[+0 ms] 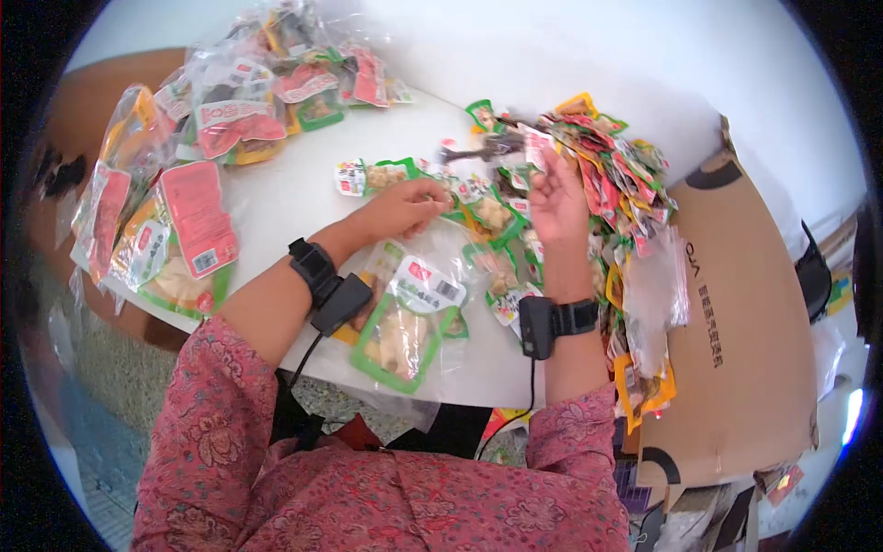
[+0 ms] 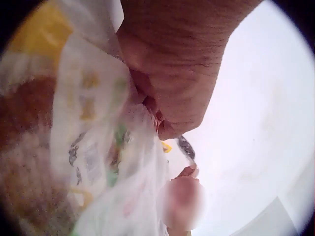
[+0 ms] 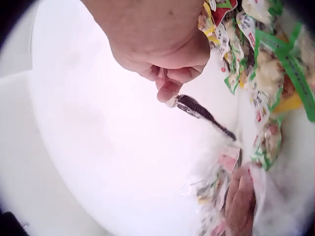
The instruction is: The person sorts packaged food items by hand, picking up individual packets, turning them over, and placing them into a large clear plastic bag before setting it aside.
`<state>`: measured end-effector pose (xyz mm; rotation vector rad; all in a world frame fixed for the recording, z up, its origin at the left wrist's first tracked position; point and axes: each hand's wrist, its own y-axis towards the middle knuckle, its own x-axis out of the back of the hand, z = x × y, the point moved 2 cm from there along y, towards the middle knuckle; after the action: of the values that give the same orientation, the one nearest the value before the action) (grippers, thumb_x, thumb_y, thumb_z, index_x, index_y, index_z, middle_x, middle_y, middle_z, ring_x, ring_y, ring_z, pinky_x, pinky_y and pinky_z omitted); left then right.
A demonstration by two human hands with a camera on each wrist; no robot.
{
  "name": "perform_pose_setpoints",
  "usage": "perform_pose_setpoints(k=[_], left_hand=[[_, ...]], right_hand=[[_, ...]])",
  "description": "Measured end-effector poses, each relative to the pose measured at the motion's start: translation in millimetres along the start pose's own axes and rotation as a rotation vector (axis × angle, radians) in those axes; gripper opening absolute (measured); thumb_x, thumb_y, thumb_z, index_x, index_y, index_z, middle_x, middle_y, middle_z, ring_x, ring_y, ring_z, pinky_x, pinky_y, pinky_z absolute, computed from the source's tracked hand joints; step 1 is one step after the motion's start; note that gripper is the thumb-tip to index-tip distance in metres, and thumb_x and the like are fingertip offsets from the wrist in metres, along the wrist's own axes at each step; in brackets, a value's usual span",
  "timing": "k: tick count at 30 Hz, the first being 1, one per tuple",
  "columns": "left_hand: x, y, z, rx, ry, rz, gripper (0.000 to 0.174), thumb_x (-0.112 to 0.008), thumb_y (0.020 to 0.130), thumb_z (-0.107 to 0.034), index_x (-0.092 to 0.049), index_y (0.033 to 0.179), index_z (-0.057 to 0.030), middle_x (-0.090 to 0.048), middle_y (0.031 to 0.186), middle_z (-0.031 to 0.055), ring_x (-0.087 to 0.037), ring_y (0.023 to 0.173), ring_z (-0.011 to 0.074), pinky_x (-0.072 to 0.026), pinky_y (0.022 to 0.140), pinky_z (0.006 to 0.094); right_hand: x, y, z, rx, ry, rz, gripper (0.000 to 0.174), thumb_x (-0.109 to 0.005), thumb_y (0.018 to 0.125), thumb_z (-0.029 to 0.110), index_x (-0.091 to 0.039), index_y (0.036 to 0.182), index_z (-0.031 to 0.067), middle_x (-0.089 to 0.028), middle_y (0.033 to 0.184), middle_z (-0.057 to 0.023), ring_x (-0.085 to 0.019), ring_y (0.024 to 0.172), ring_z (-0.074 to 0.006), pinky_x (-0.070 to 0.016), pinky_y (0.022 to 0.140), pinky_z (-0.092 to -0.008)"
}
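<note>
My left hand (image 1: 409, 208) grips the top edge of a clear plastic bag (image 2: 142, 172), fingers curled. In the head view the bag lies at the table's front, with a green-edged food packet (image 1: 402, 340) of pale pieces showing in it. My right hand (image 1: 559, 198) is raised to the right, beside a heap of packets. Between thumb and fingers it pinches the end of a slim dark snack packet (image 3: 199, 109) in clear wrapping. In the head view this packet (image 1: 486, 147) points left and is blurred.
Small green-edged packets (image 1: 492, 213) are strewn on the white table (image 1: 280, 189). A tall heap of snack packets (image 1: 612, 166) runs along the right, next to a cardboard box (image 1: 736, 331). Filled clear bags (image 1: 235, 110) stand at the back left, another with a red packet (image 1: 200, 216) nearer.
</note>
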<state>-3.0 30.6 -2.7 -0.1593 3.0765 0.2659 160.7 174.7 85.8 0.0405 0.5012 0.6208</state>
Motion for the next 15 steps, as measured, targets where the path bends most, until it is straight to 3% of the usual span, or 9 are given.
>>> perform_pose_setpoints(k=[2, 4, 8, 11, 15], left_hand=[[-2.8, -5.1, -8.4, 0.114, -0.044, 0.013, 0.025, -0.055, 0.084, -0.032, -0.055, 0.094, -0.0095, -0.046, 0.059, -0.0036, -0.042, 0.049, 0.0035, -0.0352, 0.044, 0.0191], [-5.2, -8.4, -8.9, 0.121, -0.112, 0.054, 0.029, -0.056, 0.083, -0.037, -0.055, 0.09, -0.0088, -0.047, 0.061, -0.0033, -0.043, 0.051, 0.0046, -0.036, 0.046, 0.0194], [-3.4, -8.0, -2.1, -0.022, -0.012, 0.082, 0.037, -0.054, 0.082, -0.044, -0.055, 0.081, -0.0078, -0.047, 0.061, -0.0015, -0.045, 0.053, 0.0078, -0.0368, 0.049, 0.0209], [2.9, -4.1, 3.6, -0.051, 0.026, 0.068, 0.054, -0.032, 0.087, -0.055, -0.052, 0.079, -0.0063, -0.049, 0.069, 0.0021, -0.044, 0.06, 0.0111, -0.0361, 0.057, 0.0234], [-3.1, -5.6, -4.1, 0.079, -0.131, 0.001, 0.049, -0.033, 0.089, -0.05, -0.054, 0.095, -0.0058, -0.048, 0.068, 0.002, -0.043, 0.06, 0.0107, -0.0343, 0.055, 0.0228]], right_hand=[[-8.6, -17.4, -8.6, -0.062, 0.203, 0.06, 0.026, -0.055, 0.084, 0.02, -0.058, 0.101, 0.0014, -0.06, 0.081, -0.002, -0.055, 0.059, -0.0101, -0.038, 0.045, -0.0184], [-8.7, -25.1, -21.2, -0.054, 0.208, 0.042, 0.026, -0.054, 0.084, 0.021, -0.058, 0.1, 0.0016, -0.06, 0.081, -0.0019, -0.055, 0.059, -0.0105, -0.038, 0.045, -0.0184], [-7.8, -40.6, -48.9, -0.062, 0.147, -0.071, 0.024, -0.051, 0.084, 0.021, -0.058, 0.099, 0.0029, -0.061, 0.08, -0.0019, -0.055, 0.06, -0.0113, -0.0379, 0.046, -0.0195], [8.0, -38.6, -73.5, -0.065, 0.142, -0.103, 0.018, -0.051, 0.084, 0.021, -0.059, 0.089, 0.0052, -0.059, 0.076, -0.0019, -0.052, 0.059, -0.0106, -0.038, 0.047, -0.0218], [15.0, -33.3, -86.2, 0.08, 0.051, -0.094, 0.013, -0.052, 0.083, 0.019, -0.054, 0.083, 0.0065, -0.055, 0.074, -0.0002, -0.049, 0.057, -0.0087, -0.0377, 0.048, -0.0223]])
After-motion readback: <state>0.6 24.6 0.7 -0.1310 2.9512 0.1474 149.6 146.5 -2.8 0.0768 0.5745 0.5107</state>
